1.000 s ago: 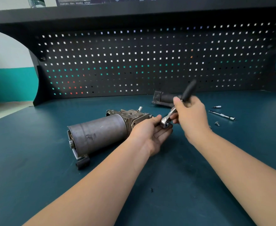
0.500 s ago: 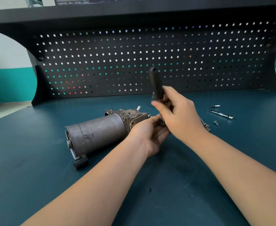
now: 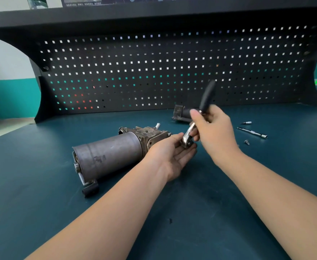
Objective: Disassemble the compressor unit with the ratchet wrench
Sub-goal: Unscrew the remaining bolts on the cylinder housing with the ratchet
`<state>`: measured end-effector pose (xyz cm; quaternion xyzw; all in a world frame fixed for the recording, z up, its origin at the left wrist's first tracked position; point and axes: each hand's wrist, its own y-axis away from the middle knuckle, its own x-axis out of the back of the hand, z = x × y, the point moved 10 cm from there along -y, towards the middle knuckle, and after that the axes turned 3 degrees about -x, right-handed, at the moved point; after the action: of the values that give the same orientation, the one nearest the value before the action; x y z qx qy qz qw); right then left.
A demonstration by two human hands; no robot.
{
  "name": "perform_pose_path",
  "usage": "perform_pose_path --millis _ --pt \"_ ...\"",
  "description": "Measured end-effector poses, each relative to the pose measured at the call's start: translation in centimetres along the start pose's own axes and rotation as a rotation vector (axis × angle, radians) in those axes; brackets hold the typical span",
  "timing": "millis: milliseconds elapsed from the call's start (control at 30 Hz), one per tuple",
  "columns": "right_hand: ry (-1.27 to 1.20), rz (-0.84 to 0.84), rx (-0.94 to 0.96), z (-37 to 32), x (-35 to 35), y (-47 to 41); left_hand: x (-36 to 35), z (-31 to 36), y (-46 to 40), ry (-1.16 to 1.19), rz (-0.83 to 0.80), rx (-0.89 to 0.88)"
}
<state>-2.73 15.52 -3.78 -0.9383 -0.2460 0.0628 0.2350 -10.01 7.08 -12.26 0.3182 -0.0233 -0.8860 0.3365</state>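
**Ratchet wrench held at the end of the compressor**

My right hand (image 3: 214,132), just right of frame centre, grips the ratchet wrench (image 3: 198,117) with fingers curled round the lower part of its black handle; the handle tilts up toward the pegboard (image 3: 154,72), blurred. The wrench's metal head sits at the tips of my left hand (image 3: 172,152), which lies palm up, fingers relaxed and nearly straight, touching the head from below. The compressor (image 3: 112,156) lies on its side on the blue table (image 3: 32,184), left of centre, its grey cylinder pointing lower left and its cast end beside my left hand. Behind my right hand lies a dark detached part (image 3: 180,114). At the right rest an extension bar (image 3: 252,132), a bit (image 3: 246,123) and a small bolt (image 3: 247,142).
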Motion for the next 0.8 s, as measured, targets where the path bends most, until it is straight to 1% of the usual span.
perform_pose_path --millis 67,100,133,167,233,367,400,500,533,567,600,667,733,800 --pt "0.234 -0.111 0.335 -4.0 -2.0 1.7 -0.1 0.3 0.1 0.019 -0.014 -0.006" --pt "0.323 -0.152 0.455 -5.0 -3.0 2.8 0.0 0.4 0.0 0.020 -0.013 -0.005" --pt "0.378 -0.168 0.520 -5.5 -3.5 3.4 0.1 0.5 0.0 0.020 -0.010 -0.002" --pt "0.391 -0.160 0.527 -5.5 -3.6 3.6 0.2 0.5 0.0 0.020 -0.009 -0.001" --pt "0.334 -0.091 0.429 -4.9 -2.6 2.7 0.2 0.5 0.1 0.029 -0.016 -0.006" --pt "0.093 0.029 0.046 -0.7 -0.2 0.5 0.2 0.6 -0.1 0.041 -0.006 -0.021" --pt "0.003 0.065 -0.085 0.9 0.2 0.2 0.2 0.5 -0.1 0.035 -0.002 -0.020" --pt "-0.416 0.147 -0.503 5.7 0.1 1.0 0.3 0.3 -0.3 0.020 0.006 -0.021" --pt "-0.472 0.154 -0.561 6.2 -0.1 1.3 0.3 0.2 -0.3 0.020 0.009 -0.025" --pt "-0.443 0.140 -0.542 6.0 -0.1 1.2 0.4 0.2 -0.3 0.017 0.013 -0.032" --pt "-0.345 0.118 -0.448 5.2 0.1 0.8 0.4 0.1 -0.4 0.015 0.016 -0.038" --pt "-0.057 0.064 -0.124 1.4 0.2 0.2 0.2 0.0 -0.4 0.019 0.006 -0.045" --pt "0.213 -0.028 0.211 -2.8 -1.1 1.1 -0.1 0.0 -0.2 0.018 -0.026 -0.038" --pt "0.398 -0.111 0.477 -5.2 -2.9 2.8 -0.1 0.1 -0.2 0.002 -0.038 -0.030"
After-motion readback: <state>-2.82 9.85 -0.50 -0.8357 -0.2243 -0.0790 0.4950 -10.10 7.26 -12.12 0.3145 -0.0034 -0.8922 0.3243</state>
